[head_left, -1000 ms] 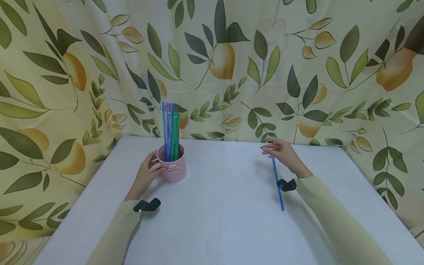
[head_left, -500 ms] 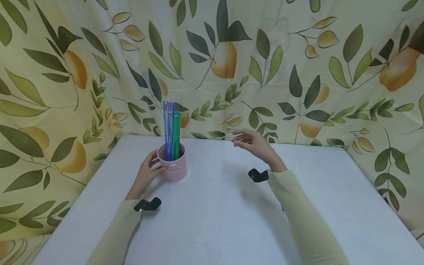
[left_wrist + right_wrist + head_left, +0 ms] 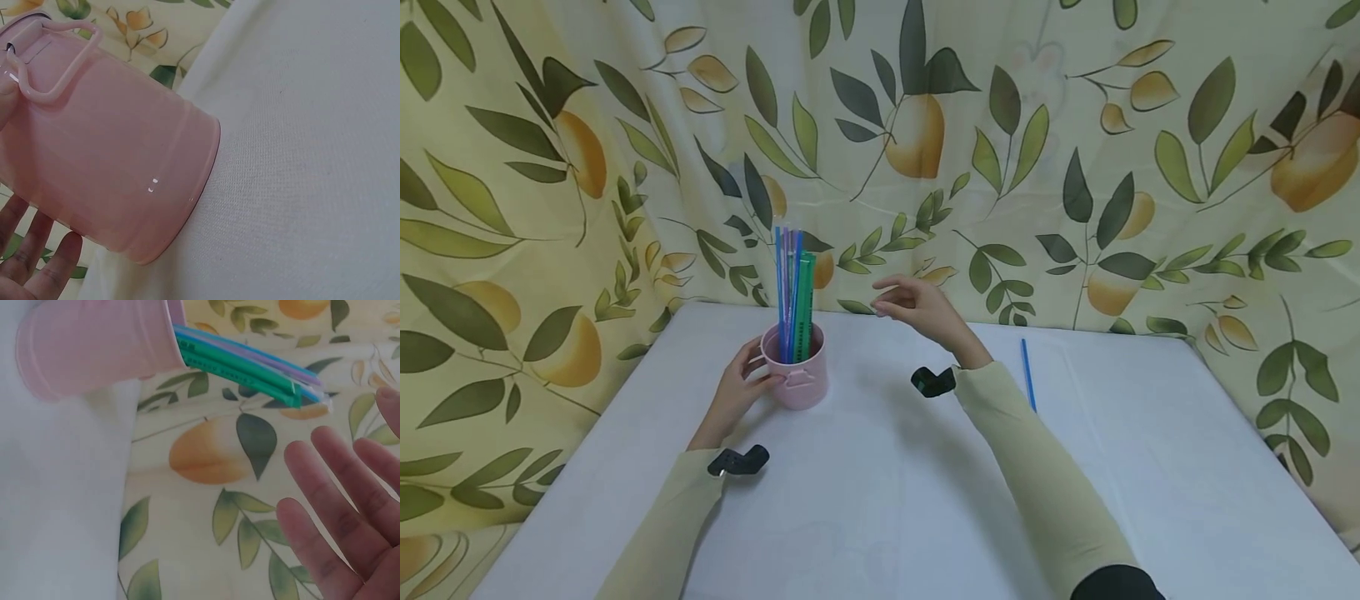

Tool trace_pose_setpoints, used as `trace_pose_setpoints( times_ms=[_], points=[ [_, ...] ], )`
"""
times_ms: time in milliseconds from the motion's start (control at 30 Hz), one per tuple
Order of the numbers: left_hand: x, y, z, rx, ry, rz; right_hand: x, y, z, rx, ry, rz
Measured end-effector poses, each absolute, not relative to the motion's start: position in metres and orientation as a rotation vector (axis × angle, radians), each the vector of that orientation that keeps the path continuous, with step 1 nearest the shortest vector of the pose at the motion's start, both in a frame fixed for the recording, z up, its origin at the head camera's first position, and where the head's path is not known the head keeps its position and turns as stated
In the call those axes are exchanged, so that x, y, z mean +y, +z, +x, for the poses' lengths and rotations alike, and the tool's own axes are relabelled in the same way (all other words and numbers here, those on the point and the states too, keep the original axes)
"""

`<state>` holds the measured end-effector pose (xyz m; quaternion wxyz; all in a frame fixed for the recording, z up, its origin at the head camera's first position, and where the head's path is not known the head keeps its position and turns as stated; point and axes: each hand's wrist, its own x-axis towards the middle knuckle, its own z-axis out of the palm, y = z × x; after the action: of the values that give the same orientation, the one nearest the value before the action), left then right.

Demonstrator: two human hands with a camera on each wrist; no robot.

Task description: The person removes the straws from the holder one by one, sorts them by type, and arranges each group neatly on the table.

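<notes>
A pink metal cup (image 3: 805,389) with small wire handles stands upright at the table's back left. Upright in it are several thin blue and purple sticks (image 3: 781,292) and a flat green strip (image 3: 803,304) with dark print. My left hand (image 3: 741,390) holds the cup from its left side, thumb near the handle and fingers behind the wall (image 3: 106,150). My right hand (image 3: 921,310) hovers over the back of the table, right of the cup, with relaxed fingers (image 3: 344,519) and nothing in them.
A thin blue stick (image 3: 1027,375) lies on the white table (image 3: 865,500) at the right, its near part hidden behind my right sleeve. A leaf-and-fruit patterned curtain (image 3: 1037,183) hangs along the table's back and left. Each sleeve bears a black wrist mount (image 3: 932,382).
My right hand has moved left, from above the lone blue stick to nearer the cup. My left hand and the cup have stayed in place.
</notes>
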<state>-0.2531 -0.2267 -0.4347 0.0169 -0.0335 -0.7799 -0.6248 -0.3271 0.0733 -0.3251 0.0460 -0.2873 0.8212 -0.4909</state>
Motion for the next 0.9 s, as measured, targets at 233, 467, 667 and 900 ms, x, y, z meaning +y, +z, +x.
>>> trace_pose_setpoints(
  times_ms=[233,467,667,900],
  points=[
    [-0.227,-0.433,-0.251,-2.412,-1.955,-0.102,0.047,-0.326,-0.335,2.462,-1.585,-0.884],
    [-0.230,-0.445,-0.258,-2.402,-1.925,-0.127,0.021,-0.330,-0.341,2.433,-1.592,-0.843],
    [-0.230,-0.444,-0.259,-2.405,-1.942,-0.112,0.001,-0.338,-0.346,2.404,-1.592,-0.854],
    [-0.225,-0.426,-0.249,-2.422,-1.958,-0.088,-0.016,-0.344,-0.350,2.372,-1.613,-0.846]
  ],
)
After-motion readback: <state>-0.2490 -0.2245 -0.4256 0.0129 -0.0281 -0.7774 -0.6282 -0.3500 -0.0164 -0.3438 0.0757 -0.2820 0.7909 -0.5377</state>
